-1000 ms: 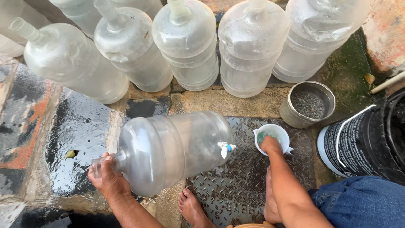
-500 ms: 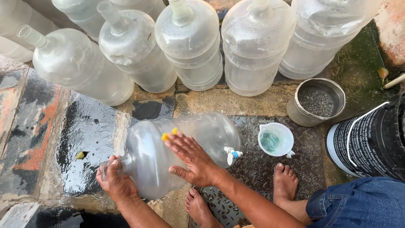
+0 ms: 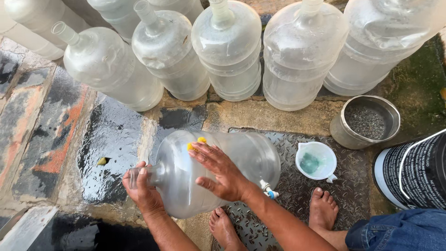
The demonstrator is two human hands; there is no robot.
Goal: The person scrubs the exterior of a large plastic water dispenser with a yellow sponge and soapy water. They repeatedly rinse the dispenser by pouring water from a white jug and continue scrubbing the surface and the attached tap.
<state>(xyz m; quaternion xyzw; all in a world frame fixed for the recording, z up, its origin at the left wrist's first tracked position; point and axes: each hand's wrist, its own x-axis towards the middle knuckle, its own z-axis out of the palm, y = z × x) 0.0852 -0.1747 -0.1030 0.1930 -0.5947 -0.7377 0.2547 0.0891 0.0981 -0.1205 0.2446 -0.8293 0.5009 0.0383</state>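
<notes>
A large clear plastic water jug (image 3: 251, 160) lies on its side on the wet ground, neck pointing left, with a small tap at its base on the right. My left hand (image 3: 143, 188) grips the jug's neck. My right hand (image 3: 218, 169) lies flat on top of the jug and presses a small yellow sponge (image 3: 197, 142) against it under the fingertips. My two bare feet (image 3: 325, 209) stand on a metal tread plate (image 3: 288, 204) just below the jug.
Several more clear jugs (image 3: 227, 56) stand in a row behind. A small white cup with greenish liquid (image 3: 316, 161) and a metal pot of dark grains (image 3: 367, 122) sit to the right. A black drum (image 3: 413, 172) is at the right edge.
My right hand left the white cup, came onto the jug with the yellow sponge, and has slid a little along its top. The left hand kept its hold on the neck.
</notes>
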